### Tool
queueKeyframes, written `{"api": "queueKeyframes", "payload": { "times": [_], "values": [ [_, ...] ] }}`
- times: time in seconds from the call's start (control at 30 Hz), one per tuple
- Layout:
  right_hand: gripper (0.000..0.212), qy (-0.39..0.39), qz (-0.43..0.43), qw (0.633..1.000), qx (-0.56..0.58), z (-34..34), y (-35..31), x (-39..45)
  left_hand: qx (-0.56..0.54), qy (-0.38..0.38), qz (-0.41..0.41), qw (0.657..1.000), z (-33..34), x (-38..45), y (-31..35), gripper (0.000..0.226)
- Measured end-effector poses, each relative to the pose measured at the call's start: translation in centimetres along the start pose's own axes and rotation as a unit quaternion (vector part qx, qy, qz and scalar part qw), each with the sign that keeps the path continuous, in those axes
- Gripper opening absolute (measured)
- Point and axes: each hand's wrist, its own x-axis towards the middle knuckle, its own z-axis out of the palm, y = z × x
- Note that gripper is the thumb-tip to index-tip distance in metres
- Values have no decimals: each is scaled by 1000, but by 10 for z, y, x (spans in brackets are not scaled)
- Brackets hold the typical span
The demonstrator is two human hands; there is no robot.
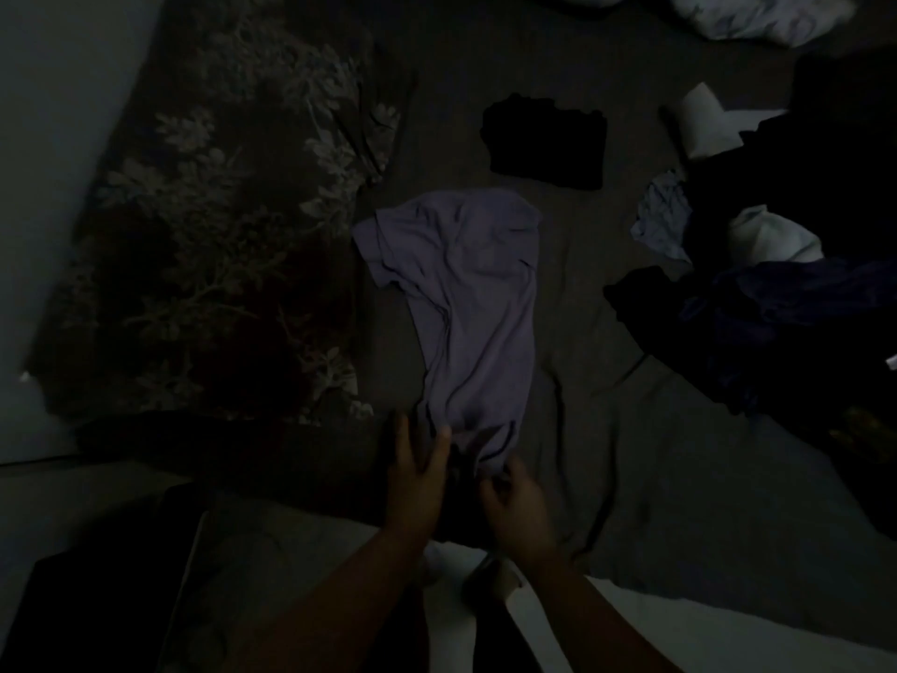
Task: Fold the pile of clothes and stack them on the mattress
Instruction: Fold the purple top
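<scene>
- I see a purple shirt [466,303] lying lengthwise on the mattress [631,454].
- My right hand [517,497] pinches its near hem; my left hand [417,468] lies flat beside it.
- A folded black garment [546,140] sits beyond; the pile [786,293] is right.

- Your left hand [418,471] and right hand [517,497] are both bare: no gloves show on them.
- Your forearms are bare too, uncovered from the wrists down to the frame's lower edge; no sleeve shows on either arm.
- The light is dim, so small details on your fingers or wrists cannot be made out.
- Nothing can be made out on either wrist in this light.
- Apart from the two hands and forearms, none of your body can be told for certain; dark and pale shapes below the arms are too dim to identify.
</scene>
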Motion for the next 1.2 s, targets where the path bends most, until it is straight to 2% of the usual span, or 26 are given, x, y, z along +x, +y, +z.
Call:
{"api": "queueKeyframes", "payload": {
  "times": [0.03, 0.1, 0.23, 0.27, 0.33, 0.4, 0.43, 0.5, 0.57, 0.63, 0.73, 0.83, 0.93, 1.0, 1.07, 1.13, 1.2],
  "values": [
    [32, 9, -15, 1000, 3, 0, -3, 1, -12, -5, 10, 1000, 0, -1, 4, 76],
    [39, 10, -63, 997, -35, -1, -8, 4, -10, -50, -29, 998, 2, 1, 12, 67],
    [41, -34, -189, 969, -154, -4, -11, 5, -27, -107, -181, 977, 9, 7, 23, 45],
    [43, -30, -221, 961, -166, -5, -8, 5, -49, -95, -184, 977, 10, 8, 25, 38],
    [55, -29, -225, 965, -133, -8, -6, 1, -79, -19, -171, 982, 11, 9, 26, 25],
    [72, -1, -207, 974, -95, -9, -5, -2, -120, 41, -169, 978, 11, 6, 26, 30],
    [76, 14, -200, 976, -90, -6, -3, -3, -147, 43, -170, 973, 11, 4, 25, 30],
    [79, -3, -159, 985, -70, -1, -2, -3, -200, 22, -172, 964, 15, -2, 27, 21],
    [66, -7, -102, 993, -61, 1, -2, -3, -174, 26, -141, 974, 19, -6, 25, 13],
    [67, 68, -55, 995, -55, -4, -4, -4, -146, 64, -121, 980, 21, -6, 20, 18],
    [62, 179, -4, 980, -90, -14, -1, -3, -154, 101, -135, 974, 22, -10, 13, 21],
    [30, 234, 58, 970, -42, -27, 6, 6, -161, 143, -104, 971, 23, -22, 17, 23],
    [27, 219, 91, 968, 84, -46, 13, 10, -114, 152, -45, 981, 20, -27, 14, 26],
    [30, 235, 119, 961, 86, -58, 28, 5, -74, 146, -55, 985, 17, -23, -5, 18],
    [36, 234, 161, 958, 32, -69, 48, -7, -1, 137, -109, 985, 14, -17, -29, 19],
    [42, 169, 201, 963, -65, -77, 69, -23, 83, 90, -160, 979, 11, -16, -52, 24],
    [49, 105, 207, 961, -149, -78, 90, -37, 162, 28, -173, 971, 10, -13, -70, 28]
  ]
}}
